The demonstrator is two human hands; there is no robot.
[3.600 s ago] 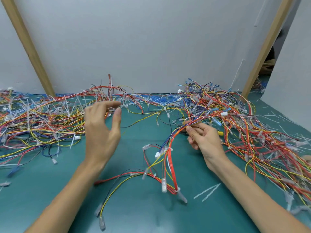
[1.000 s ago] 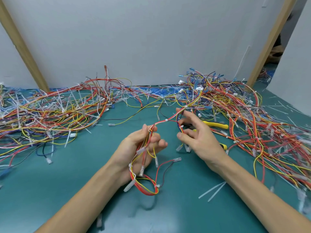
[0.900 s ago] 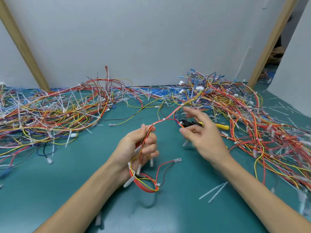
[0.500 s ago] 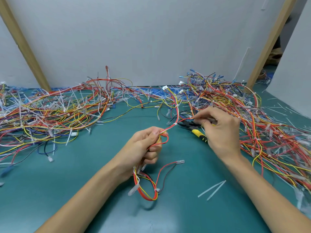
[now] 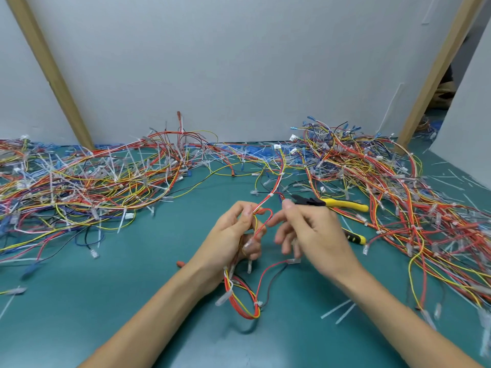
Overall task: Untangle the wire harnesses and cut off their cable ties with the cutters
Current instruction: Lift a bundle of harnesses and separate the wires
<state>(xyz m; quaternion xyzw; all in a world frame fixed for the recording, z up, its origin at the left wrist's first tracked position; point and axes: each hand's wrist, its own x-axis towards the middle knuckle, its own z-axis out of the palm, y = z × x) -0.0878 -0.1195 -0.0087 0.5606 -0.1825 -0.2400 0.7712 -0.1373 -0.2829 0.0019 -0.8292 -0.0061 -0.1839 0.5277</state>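
My left hand [image 5: 231, 235] grips a red, yellow and white wire harness [image 5: 248, 306]. The harness loops below my wrist and runs up past a white cable tie [image 5: 271, 195] into the far right pile. My right hand [image 5: 313, 232] hovers just right of it, fingers spread and holding nothing, with the fingertips close to a red wire loop [image 5: 264, 216]. The yellow-handled cutters [image 5: 342, 204] lie on the green mat [image 5: 119, 301] behind my right hand, which partly hides them. Their black jaws point left toward the harness.
Tangled harness piles [image 5: 87, 181] cover the mat's left side, and more harnesses [image 5: 398, 197] cover the right. Cut white tie pieces [image 5: 337, 312] lie beside my right forearm. Wooden posts [image 5: 50, 73] lean against the grey back wall.
My right hand has come off the cutters and moved left and nearer, toward the harness. The cutters now lie on the mat. My left hand still holds the harness.
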